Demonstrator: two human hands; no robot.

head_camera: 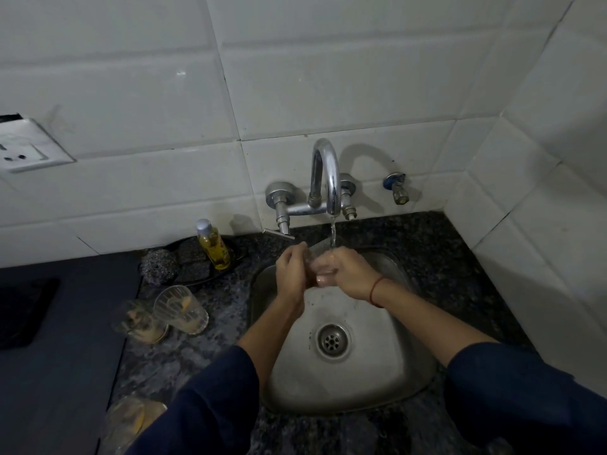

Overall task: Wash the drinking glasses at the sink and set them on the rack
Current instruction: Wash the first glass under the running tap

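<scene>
Left arm: dark blue sleeve pushed up past the elbow, bare forearm reaching from the lower left up over the sink [368, 376].

Left hand [290, 270]: over the back part of the basin, fingers curled, gripping the left side of a clear glass [316, 252].

Right arm: dark blue sleeve, bare forearm crossing the basin from the lower right; a red thread [376, 290] circles the wrist.

Right hand [345, 274]: back of the hand up, fingers wrapped round the right side of the same glass, fingertips facing the left hand.

Clear glass: held between both hands above the sink and tilted, directly under the spout; much of it is hidden by fingers.

Tap [325, 178]: chrome, wall-mounted, curved spout; a thin stream of water [332, 233] falls from it onto the glass and the right hand.

Sink: steel, with a round drain [332, 341] in the middle, set in a dark speckled counter [443, 257].

Counter, left of the sink: two used glasses, one [181, 309] leaning near the rim, the other [141, 321] just beside it; a third glass [131, 418] lies near the bottom edge, blurred.

Behind them: a bottle of yellow liquid [213, 246] and a steel scourer [157, 264].

Wall: white tiles, with a socket plate [23, 149] at the left.
</scene>
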